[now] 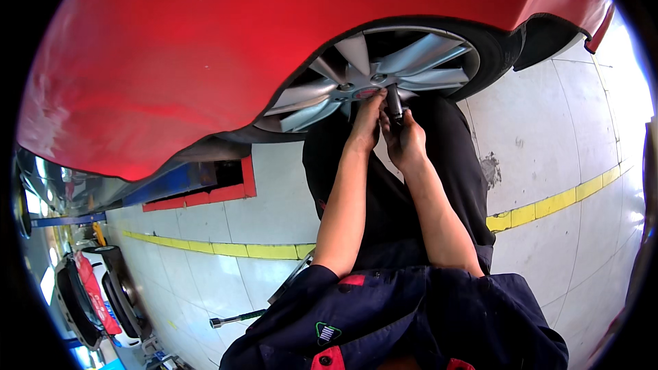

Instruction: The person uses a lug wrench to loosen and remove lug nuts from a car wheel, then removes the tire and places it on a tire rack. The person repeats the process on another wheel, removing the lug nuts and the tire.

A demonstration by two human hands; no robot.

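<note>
Wheel [419, 56] sits mounted at twelve o'clock, right hand [409, 140] closed on dark socket [394, 101] at four o'clock of hub cap [364, 93], left hand [367, 123] alongside, grip indeterminable; socket work appears under way, tightness of lug fasteners [345, 87] unverifiable.

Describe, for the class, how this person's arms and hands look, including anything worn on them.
The left hand and right hand are bare, with no gloves or wristwear visible. The forearms are uncovered up to loose navy sleeves, which end near the elbows. The navy top carries red accents and a green-edged badge.
</note>
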